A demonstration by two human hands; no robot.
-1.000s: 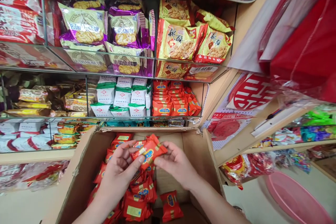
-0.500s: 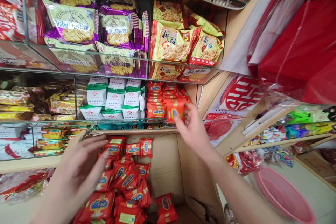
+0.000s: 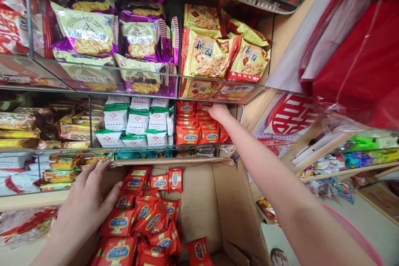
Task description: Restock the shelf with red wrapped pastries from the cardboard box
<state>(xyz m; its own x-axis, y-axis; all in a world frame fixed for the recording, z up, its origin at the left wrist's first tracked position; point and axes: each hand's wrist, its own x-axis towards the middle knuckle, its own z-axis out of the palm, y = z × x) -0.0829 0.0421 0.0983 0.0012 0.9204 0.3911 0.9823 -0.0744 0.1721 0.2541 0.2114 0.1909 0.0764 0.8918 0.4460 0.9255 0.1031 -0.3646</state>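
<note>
My left hand (image 3: 89,201) lies open along the left edge of a cardboard box (image 3: 199,199), fingers stretched and thumb apart. Inside the box are many red snack packets (image 3: 118,222) with blue-and-gold labels, heaped at its left side. My right hand (image 3: 219,112) reaches over the box into a shelf compartment, at the top of stacked red packets (image 3: 188,135) of the same kind. Its fingertips touch or sit just over the upper packets; they are mostly hidden, and whether they hold one does not show.
White-and-green packets (image 3: 135,120) fill the compartment to the left. On the glass shelf above stand purple biscuit packets (image 3: 90,35) and yellow-red biscuit packets (image 3: 207,56). Red plastic-wrapped goods (image 3: 358,62) hang at right. A pink basin (image 3: 352,228) is on the floor.
My right hand has moved up and deeper into the shelf; the red packet it held now appears to be among the stack. My left hand has lowered slightly to the box's edge.
</note>
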